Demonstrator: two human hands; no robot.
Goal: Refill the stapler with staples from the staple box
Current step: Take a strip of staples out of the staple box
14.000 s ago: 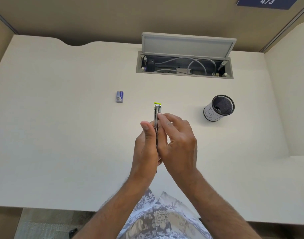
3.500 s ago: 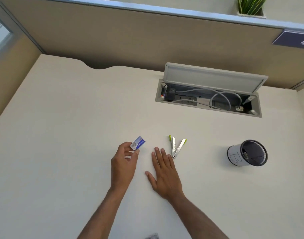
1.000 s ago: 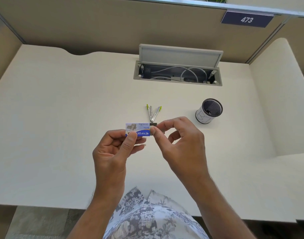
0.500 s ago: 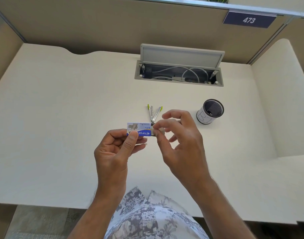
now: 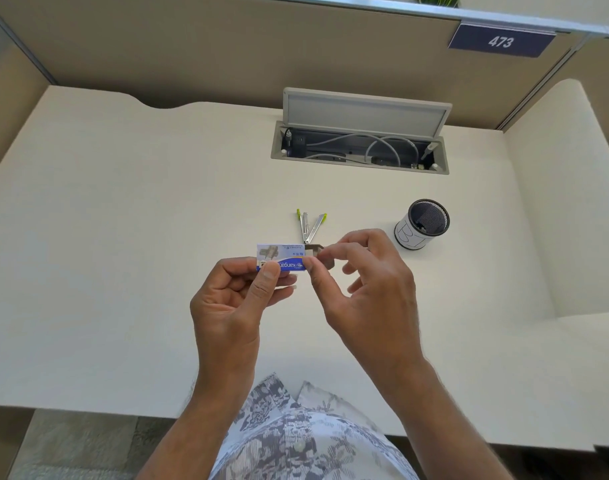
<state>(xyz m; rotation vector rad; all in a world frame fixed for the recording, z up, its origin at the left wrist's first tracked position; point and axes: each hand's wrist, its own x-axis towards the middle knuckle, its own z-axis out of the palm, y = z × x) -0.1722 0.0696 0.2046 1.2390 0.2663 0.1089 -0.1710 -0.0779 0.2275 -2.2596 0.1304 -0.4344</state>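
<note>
A small blue-and-white staple box (image 5: pixel 281 257) is held above the desk by my left hand (image 5: pixel 237 299), thumb on its front face. My right hand (image 5: pixel 362 292) pinches the grey inner tray (image 5: pixel 315 250) sticking out of the box's right end, thumb and forefinger closed on it. The stapler (image 5: pixel 309 225) lies on the desk just beyond the box, swung wide into a V, silver with lime-green tips. Whether staples show in the tray I cannot tell.
A white mesh pen cup (image 5: pixel 421 223) stands to the right of the stapler. An open cable hatch (image 5: pixel 360 133) with cords sits at the back of the cream desk (image 5: pixel 123 237). Partition walls close the back and right side.
The inner tray has slid a little farther out of the box's right end under my right fingers. My left hand still holds the box in the same spot. The stapler has not moved.
</note>
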